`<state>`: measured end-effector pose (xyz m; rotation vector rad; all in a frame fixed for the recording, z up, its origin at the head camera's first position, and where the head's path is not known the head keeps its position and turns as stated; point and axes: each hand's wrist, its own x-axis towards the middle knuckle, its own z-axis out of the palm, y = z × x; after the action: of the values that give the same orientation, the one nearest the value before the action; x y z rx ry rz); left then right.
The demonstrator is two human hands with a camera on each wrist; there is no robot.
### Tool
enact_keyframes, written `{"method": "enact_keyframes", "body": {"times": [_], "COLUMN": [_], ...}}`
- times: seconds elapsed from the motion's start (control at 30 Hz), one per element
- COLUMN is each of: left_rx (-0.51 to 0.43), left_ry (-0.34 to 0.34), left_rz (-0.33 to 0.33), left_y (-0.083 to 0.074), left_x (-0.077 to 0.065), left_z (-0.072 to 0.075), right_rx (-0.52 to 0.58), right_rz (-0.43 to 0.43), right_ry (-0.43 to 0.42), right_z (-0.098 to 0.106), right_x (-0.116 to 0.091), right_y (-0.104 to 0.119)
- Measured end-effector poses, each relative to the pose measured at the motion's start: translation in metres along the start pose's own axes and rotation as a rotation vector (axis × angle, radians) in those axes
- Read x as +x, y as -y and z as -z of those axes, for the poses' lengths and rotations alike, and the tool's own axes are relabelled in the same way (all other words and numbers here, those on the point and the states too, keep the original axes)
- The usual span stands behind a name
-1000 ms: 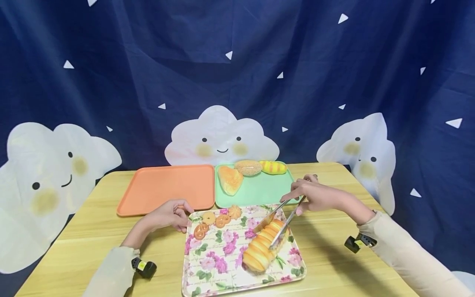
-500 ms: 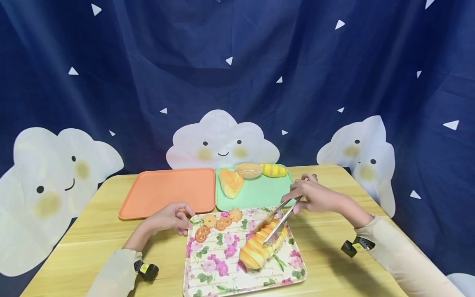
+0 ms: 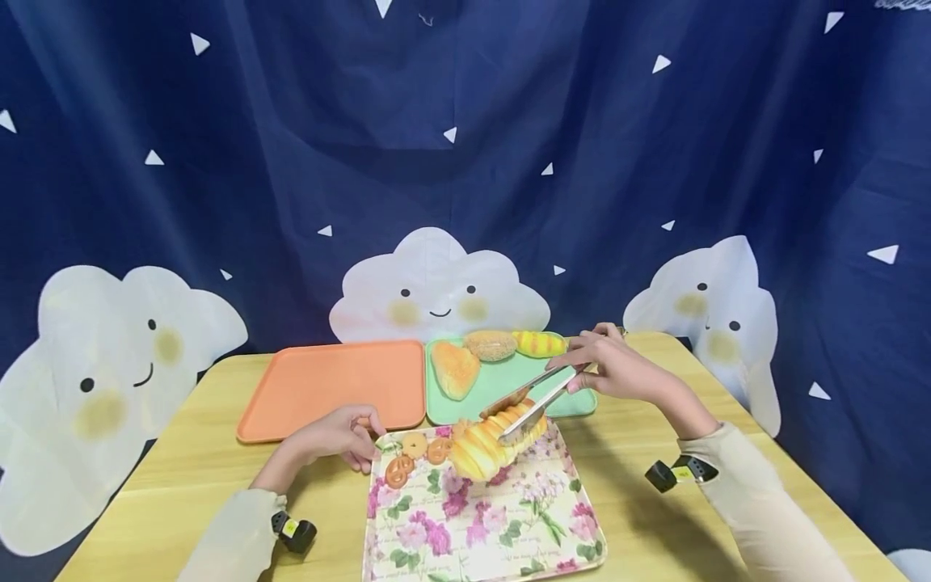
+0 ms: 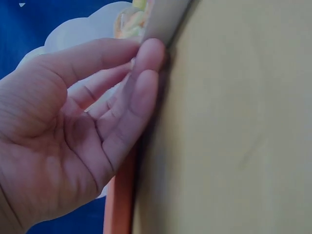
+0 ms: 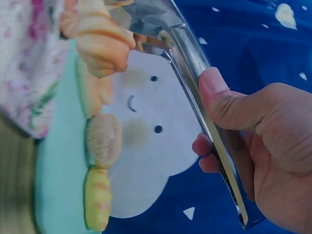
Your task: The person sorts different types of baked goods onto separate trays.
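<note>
My right hand (image 3: 611,365) grips metal tongs (image 5: 195,92). Between the tong tips is a ridged, golden bread roll (image 3: 486,444), lifted over the upper part of a floral tray (image 3: 502,558). My left hand (image 3: 338,438) pinches the tray's far left corner; in the left wrist view its thumb and fingertips (image 4: 146,90) meet at the rim. Near that corner lie a round cookie (image 3: 414,445) and two pretzel-shaped cookies, one of them the lower pretzel (image 3: 399,471). The roll covers the flower-shaped cookie almost wholly in the head view.
Behind the floral tray stands a green tray (image 3: 541,388) bearing a triangular bun (image 3: 455,370), a seeded oval bun (image 3: 490,346) and a yellow striped bun (image 3: 540,343). Left of it is an orange tray (image 3: 342,384). A blue cloud-patterned curtain (image 3: 451,186) hangs behind the wooden table (image 3: 655,485).
The tongs have closed on the bread roll and raised it off the floral tray, moving it away from me and slightly left. My left hand stays at the tray's corner.
</note>
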<state>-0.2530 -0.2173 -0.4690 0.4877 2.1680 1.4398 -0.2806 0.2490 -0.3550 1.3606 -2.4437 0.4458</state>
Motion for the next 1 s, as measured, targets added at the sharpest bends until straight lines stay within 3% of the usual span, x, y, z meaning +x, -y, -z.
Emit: {"method": "enact_keyframes", "body": {"times": [0.23,0.6,0.87,1.0], "left_rx": [0.045,0.056,0.060,0.050], "left_ry": [0.070,0.085,0.078,0.086], "left_rz": [0.012,-0.004,-0.021,-0.017], "left_y": [-0.007,-0.007,-0.008,-0.007], "left_x": [0.008,0.011,0.008,0.009], "left_z": [0.001,0.003,0.004,0.003], "right_rx": [-0.034,-0.026,-0.177,-0.235], "right_rz": [-0.040,-0.159,-0.250,-0.313], "right_ry": [-0.099,-0.296,-0.340,-0.318], "right_z": [-0.001,-0.001,0.007,0.009], "right_x": [0.001,-0.007,-0.009,-0.016], "right_y": [-0.014,-0.023,-0.024,-0.029]}}
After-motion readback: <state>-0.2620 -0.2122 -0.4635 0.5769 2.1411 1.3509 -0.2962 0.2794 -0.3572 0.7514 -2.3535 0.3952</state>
